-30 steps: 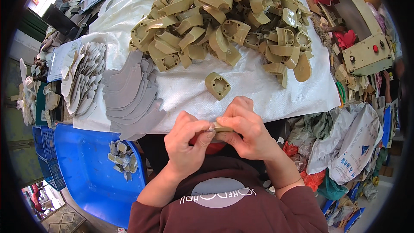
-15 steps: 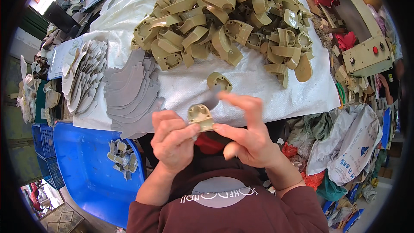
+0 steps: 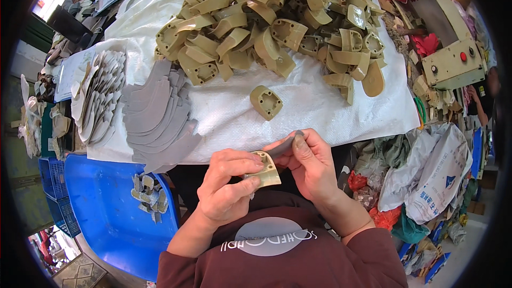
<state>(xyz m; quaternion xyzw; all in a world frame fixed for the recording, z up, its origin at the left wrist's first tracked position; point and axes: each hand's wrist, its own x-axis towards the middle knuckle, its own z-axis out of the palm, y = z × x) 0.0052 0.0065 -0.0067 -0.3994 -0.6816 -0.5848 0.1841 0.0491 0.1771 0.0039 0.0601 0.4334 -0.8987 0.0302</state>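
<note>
In my left hand (image 3: 226,178) is a beige plastic shoe heel (image 3: 265,169) with small holes, gripped between fingers and thumb. My right hand (image 3: 311,162) pinches a grey curved cover piece (image 3: 282,148); its near end meets the edge of the heel. A single loose heel (image 3: 265,102) lies on the white sheet (image 3: 224,114) just beyond my hands. Farther back rises a big heap of similar heels (image 3: 269,16). Left of my hands, grey cover pieces (image 3: 160,109) are fanned out in an overlapping stack, partly over the table's front edge.
A second stack of pale cut pieces (image 3: 101,98) stands farther left. Below it is a blue tub (image 3: 101,224) with several covered heels (image 3: 149,197) inside. At right are plastic bags (image 3: 434,173) and a control box (image 3: 453,66) with a red button.
My left hand has turned the heel and drawn it closer to me. The grey piece, blurred before in my right hand, has come down against the heel's edge.
</note>
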